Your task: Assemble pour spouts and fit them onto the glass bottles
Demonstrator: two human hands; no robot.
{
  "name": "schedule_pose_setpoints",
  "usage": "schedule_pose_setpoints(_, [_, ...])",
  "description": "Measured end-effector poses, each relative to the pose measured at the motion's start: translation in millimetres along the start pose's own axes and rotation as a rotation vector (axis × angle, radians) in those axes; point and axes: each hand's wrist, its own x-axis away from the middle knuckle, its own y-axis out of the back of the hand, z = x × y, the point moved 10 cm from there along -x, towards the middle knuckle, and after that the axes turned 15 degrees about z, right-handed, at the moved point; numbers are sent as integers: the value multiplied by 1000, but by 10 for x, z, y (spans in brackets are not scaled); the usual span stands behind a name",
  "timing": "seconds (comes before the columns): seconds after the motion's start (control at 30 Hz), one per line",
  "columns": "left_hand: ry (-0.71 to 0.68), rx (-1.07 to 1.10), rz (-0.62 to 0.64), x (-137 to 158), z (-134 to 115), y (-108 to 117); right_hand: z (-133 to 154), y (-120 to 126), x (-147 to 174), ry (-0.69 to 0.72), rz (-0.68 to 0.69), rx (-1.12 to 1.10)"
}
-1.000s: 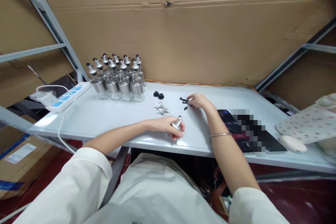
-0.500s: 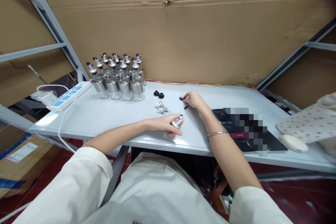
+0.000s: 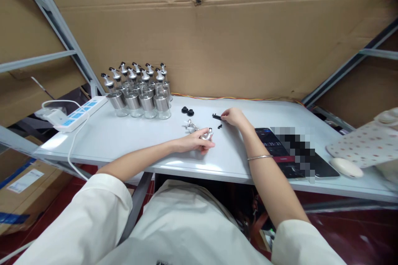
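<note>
Close to the table's front edge, my left hand [image 3: 196, 142] is closed around a silver bottle pourer spout [image 3: 207, 134], whose narrow tip points up. My right hand [image 3: 233, 117] pinches one end of a small black plastic lever [image 3: 216, 116] at or just above the tabletop; whether it is lifted I cannot tell. Just below those fingertips lie tiny black pieces [image 3: 219, 126]. Loose silver pourer spouts [image 3: 189, 125] rest beside my left hand, partly behind it. Two black stoppers [image 3: 188, 111] lie farther back.
Several glass bottles with steel sleeves and pourers [image 3: 139, 97] stand at the back left. Beside them is a white power strip [image 3: 81, 112] with a cable. On the right lie a phone [image 3: 276, 145] showing a timer, a white oval object [image 3: 346, 167] and a dotted pouch [image 3: 357, 145].
My left hand has moved slightly up and left, turning the spout in its grip. My right hand has shifted a little to the right, so more of the black lever shows.
</note>
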Motion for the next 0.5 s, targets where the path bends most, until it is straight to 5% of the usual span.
schedule_pose_setpoints(0.5, [20, -2, -28, 1, 35, 40, 4, -57, -31, 2, 5, -66])
